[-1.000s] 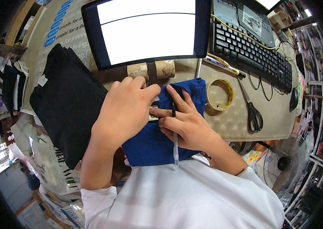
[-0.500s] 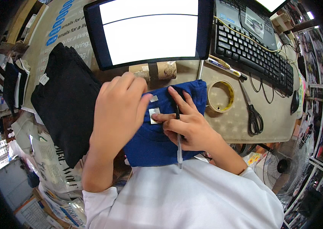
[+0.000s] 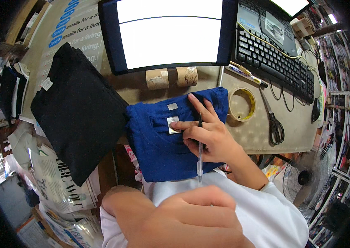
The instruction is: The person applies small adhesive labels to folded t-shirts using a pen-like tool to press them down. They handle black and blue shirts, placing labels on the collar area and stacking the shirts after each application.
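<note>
- Hands have parted: the left hand (image 3: pixel 183 219) has lifted off the folded blue garment (image 3: pixel 162 140) and now hangs loosely curled near the camera, holding nothing.
- Right hand (image 3: pixel 208 136) stays on the cloth, pen (image 3: pixel 200 159) gripped between its fingers, forefinger pressing the small white label (image 3: pixel 173 124).
- With the label uncovered, the garment lies flat on the surface (image 3: pixel 249 136), beside a black folded one (image 3: pixel 75 111).
</note>
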A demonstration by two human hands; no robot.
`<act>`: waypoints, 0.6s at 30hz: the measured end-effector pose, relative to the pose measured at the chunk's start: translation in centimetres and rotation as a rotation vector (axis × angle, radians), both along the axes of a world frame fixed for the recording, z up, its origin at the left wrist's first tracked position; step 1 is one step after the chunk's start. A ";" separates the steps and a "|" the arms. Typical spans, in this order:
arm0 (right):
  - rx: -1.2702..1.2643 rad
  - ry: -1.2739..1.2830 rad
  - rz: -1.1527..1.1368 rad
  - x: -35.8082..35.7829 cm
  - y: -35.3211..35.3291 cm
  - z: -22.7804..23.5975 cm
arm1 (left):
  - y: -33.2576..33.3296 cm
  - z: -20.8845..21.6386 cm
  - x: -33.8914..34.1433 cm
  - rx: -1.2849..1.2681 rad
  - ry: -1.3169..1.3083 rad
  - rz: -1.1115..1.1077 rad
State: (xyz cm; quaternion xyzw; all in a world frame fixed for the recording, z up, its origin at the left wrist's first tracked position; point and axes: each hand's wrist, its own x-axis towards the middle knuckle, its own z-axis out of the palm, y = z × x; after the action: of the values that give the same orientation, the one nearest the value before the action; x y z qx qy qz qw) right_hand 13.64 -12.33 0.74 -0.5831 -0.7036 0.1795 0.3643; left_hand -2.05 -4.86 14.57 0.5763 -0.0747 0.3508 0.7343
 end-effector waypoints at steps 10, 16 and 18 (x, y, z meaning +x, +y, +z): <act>0.002 0.034 -0.028 0.0 -0.2 -0.1 | -2.9 2.0 2.6 -0.421 -0.189 0.324; -0.001 0.030 -0.036 0.0 -0.2 0.0 | -2.9 1.3 2.4 -0.339 -0.174 0.296; 0.011 0.033 -0.032 0.0 -0.3 -0.1 | -1.4 0.3 2.5 -0.190 -0.264 0.160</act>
State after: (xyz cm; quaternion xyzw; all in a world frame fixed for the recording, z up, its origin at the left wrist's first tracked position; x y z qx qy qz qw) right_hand 13.66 -12.59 0.63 -0.5892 -0.6892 0.1794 0.3817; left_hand 0.42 -6.27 14.84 0.4572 -0.0910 0.4863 0.7391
